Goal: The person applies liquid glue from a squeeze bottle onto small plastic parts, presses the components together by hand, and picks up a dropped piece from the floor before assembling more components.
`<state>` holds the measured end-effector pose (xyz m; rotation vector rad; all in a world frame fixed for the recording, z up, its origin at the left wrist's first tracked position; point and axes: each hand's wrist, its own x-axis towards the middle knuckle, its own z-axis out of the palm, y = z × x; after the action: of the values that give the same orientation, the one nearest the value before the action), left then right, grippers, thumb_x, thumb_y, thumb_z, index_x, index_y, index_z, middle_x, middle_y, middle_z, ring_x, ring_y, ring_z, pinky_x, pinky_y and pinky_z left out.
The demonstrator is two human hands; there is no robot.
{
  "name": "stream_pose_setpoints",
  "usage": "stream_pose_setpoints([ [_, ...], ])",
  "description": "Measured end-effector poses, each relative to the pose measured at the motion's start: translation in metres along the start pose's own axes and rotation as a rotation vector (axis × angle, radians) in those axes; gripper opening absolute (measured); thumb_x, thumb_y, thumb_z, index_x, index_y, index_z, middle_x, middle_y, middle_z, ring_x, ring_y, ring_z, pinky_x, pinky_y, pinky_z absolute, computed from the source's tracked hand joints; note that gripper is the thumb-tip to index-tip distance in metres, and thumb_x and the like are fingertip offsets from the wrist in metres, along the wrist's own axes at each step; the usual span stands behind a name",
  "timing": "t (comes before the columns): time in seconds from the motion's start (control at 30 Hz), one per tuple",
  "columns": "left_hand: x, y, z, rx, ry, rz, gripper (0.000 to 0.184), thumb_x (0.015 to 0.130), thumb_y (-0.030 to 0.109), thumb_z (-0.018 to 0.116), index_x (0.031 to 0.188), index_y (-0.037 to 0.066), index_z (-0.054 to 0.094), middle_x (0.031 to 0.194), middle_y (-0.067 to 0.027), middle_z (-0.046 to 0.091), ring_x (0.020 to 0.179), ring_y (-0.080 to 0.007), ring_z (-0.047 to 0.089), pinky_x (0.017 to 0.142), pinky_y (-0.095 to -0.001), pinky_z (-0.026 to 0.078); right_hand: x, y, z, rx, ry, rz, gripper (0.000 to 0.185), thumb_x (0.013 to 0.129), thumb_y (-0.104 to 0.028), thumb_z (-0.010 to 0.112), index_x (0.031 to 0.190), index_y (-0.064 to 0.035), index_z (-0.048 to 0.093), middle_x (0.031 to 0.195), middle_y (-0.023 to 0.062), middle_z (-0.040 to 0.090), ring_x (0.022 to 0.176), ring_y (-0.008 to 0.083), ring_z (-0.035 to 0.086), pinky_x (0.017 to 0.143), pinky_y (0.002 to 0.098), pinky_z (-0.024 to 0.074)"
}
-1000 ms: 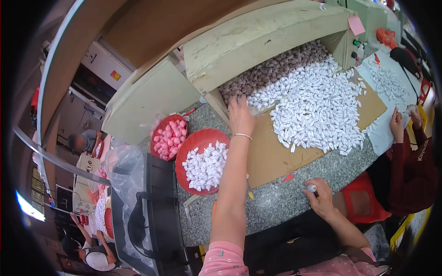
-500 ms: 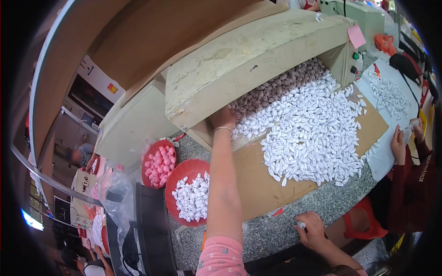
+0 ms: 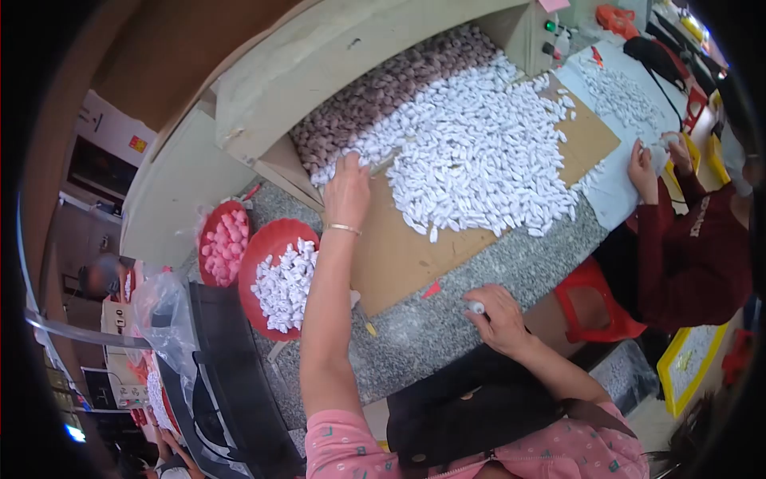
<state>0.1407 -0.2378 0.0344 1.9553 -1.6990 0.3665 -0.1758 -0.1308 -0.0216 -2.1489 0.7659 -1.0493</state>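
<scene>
Beside white pieces (image 3: 381, 137), reaching with left hand (image 3: 347, 194), with grip too hidden to tell. By counter (image 3: 403, 343), clasping white-tipped object (image 3: 476, 306) in right hand (image 3: 499, 321).

The white bits (image 3: 479, 160) look dull, the tabletop (image 3: 399, 359) like speckled stone, the board (image 3: 383, 271) like plain cardboard, the bigger bowl (image 3: 257, 249) like plastic.

A red plastic stool (image 3: 621, 327) stands beside the speckled grey counter (image 3: 407, 355).
</scene>
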Motion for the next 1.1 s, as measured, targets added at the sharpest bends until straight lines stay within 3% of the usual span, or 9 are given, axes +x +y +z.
stream_pose_setpoints([
  [0.13, -0.088, 0.039, -0.017, -0.083, -0.32, -0.253, 0.022, 0.087, 0.018, 0.06, 0.106, 0.008, 0.055, 0.092, -0.0158, 0.06, 0.086, -0.0383, 0.061, 0.07, -0.0485, 0.047, -0.001, 0.0, 0.002, 0.022, 0.016, 0.014, 0.028, 0.077, -0.006, 0.07, 0.102, -0.0049, 0.058, 0.092, 0.0138, 0.062, 0.086, 0.0356, 0.06, 0.082, 0.043, 0.0469],
  [0.23, -0.13, 0.041, -0.01, -0.103, -0.086, -0.101, 0.018, 0.083, 0.015, 0.061, 0.1, 0.008, 0.059, 0.09, -0.0127, 0.06, 0.086, -0.0342, 0.058, 0.074, -0.0442, 0.044, -0.005, 0.001, 0.0, 0.009, -0.009, 0.033, 0.027, 0.077, -0.006, 0.07, 0.101, -0.0047, 0.058, 0.091, 0.0129, 0.062, 0.085, 0.0345, 0.06, 0.079, 0.041, 0.047],
  [0.33, -0.14, 0.046, -0.012, -0.187, 0.018, -0.082, 0.014, 0.081, 0.011, 0.061, 0.095, 0.009, 0.062, 0.089, -0.0106, 0.06, 0.086, -0.0312, 0.055, 0.077, -0.041, 0.041, -0.007, -0.003, 0.004, 0.042, 0.02, 0.054, 0.025, 0.077, -0.005, 0.07, 0.1, -0.0044, 0.058, 0.09, 0.0119, 0.062, 0.085, 0.0323, 0.06, 0.076, 0.0389, 0.0473],
  [0.53, -0.15, 0.044, -0.016, -0.311, 0.035, -0.003, 0.014, 0.08, 0.007, 0.06, 0.094, 0.009, 0.062, 0.09, -0.0102, 0.06, 0.088, -0.0321, 0.054, 0.078, -0.0416, 0.041, -0.013, -0.009, 0.004, 0.072, 0.064, 0.114, 0.024, 0.079, -0.004, 0.07, 0.1, -0.004, 0.06, 0.092, 0.011, 0.064, 0.083, 0.0286, 0.062, 0.073, 0.0361, 0.0483],
  [0.7, -0.157, 0.038, -0.017, -0.296, 0.028, 0.031, 0.022, 0.079, 0.012, 0.065, 0.1, 0.01, 0.063, 0.098, -0.0093, 0.06, 0.093, -0.0305, 0.056, 0.081, -0.0405, 0.043, -0.015, -0.001, 0.008, 0.137, 0.056, 0.179, 0.025, 0.078, -0.005, 0.07, 0.102, -0.0034, 0.061, 0.095, 0.0107, 0.065, 0.086, 0.0261, 0.064, 0.075, 0.0337, 0.0495],
  [0.87, -0.128, 0.042, -0.022, -0.239, 0.043, 0.036, 0.03, 0.082, 0.019, 0.066, 0.11, 0.01, 0.062, 0.109, -0.0144, 0.057, 0.1, -0.033, 0.056, 0.087, -0.0406, 0.044, -0.011, -0.007, 0.007, 0.105, 0.061, 0.183, 0.026, 0.077, -0.004, 0.071, 0.101, -0.0033, 0.061, 0.094, 0.0107, 0.066, 0.086, 0.0269, 0.064, 0.075, 0.0339, 0.0497],
  [0.97, -0.063, 0.019, -0.009, -0.375, 0.197, -0.033, 0.03, 0.083, 0.018, 0.063, 0.112, 0.011, 0.061, 0.112, -0.0168, 0.056, 0.102, -0.0364, 0.054, 0.087, -0.0443, 0.044, -0.011, -0.005, 0.006, 0.067, 0.031, 0.141, 0.025, 0.08, 0.0, 0.068, 0.104, -0.002, 0.06, 0.097, 0.0108, 0.066, 0.088, 0.021, 0.064, 0.078, 0.0304, 0.0495],
  [1.0, -0.035, 0.007, -0.005, -0.376, 0.24, -0.056, 0.03, 0.084, 0.018, 0.061, 0.114, 0.011, 0.06, 0.114, -0.0175, 0.054, 0.104, -0.0379, 0.052, 0.088, -0.0448, 0.044, -0.011, -0.005, 0.005, 0.071, 0.03, 0.148, 0.025, 0.079, -0.001, 0.069, 0.102, -0.0026, 0.06, 0.096, 0.0111, 0.065, 0.088, 0.0239, 0.064, 0.077, 0.0321, 0.0495],
  [1.1, 0.032, -0.032, 0.017, -0.052, 0.107, -0.286, 0.05, 0.083, 0.022, 0.062, 0.13, 0.014, 0.048, 0.13, -0.0214, 0.045, 0.118, -0.0401, 0.045, 0.096, -0.0461, 0.041, -0.007, -0.006, 0.003, 0.07, 0.014, 0.145, 0.026, 0.076, -0.003, 0.071, 0.099, -0.004, 0.061, 0.093, 0.0119, 0.065, 0.087, 0.0304, 0.062, 0.075, 0.036, 0.0494],
])
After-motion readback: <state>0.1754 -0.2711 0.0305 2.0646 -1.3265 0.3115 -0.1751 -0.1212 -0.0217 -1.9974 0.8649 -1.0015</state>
